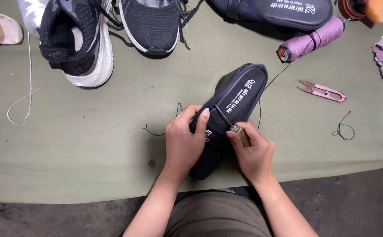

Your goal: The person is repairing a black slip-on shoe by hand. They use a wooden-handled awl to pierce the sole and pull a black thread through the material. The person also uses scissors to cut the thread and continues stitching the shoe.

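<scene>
We hold a dark shoe [237,94] near the front edge of the green mat [90,153]. Our left hand [183,140] is wrapped around its side; our right hand [255,153] pinches a wooden-handled awl [232,125] against the insole. Pink snips [322,91] lie toward the right edge.

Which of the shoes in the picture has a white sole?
The black sneaker at the upper left, lying tilted: its sole is white. The dark shoe held by the left hand and the other shoes look dark all over.
</scene>
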